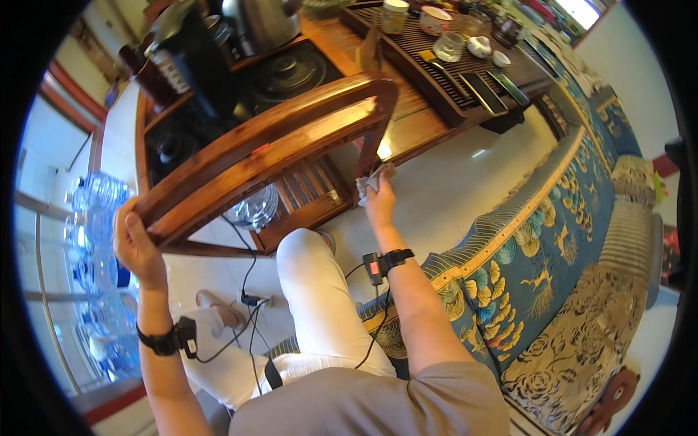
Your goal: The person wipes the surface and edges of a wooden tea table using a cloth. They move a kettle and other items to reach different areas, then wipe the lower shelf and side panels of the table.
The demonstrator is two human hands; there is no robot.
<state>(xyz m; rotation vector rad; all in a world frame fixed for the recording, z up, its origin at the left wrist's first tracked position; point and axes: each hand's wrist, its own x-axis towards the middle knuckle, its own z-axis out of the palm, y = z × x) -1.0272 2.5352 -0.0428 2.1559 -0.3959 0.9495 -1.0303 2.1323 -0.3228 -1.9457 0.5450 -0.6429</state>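
A brown varnished wooden chair or stool frame [262, 161] stands tilted before me, its curved rails running from lower left to upper right. My left hand [136, 245] grips the frame's lower left corner, its thumb on the near side. A crumpled greyish cloth [366, 184] is held in my right hand [380, 199], against or close beside the frame's leg at the right; contact is hard to tell. Both wrists wear black straps with small cabled devices.
Behind stands a wooden tea table [414, 128] with black hobs, a steel kettle [262, 24] and a slatted tea tray [452, 103] bearing cups and phones. Plastic bottles [101, 234] line the left. A blue patterned sofa [545, 261] is at right. Cables and a plug block [256, 300] lie near my feet.
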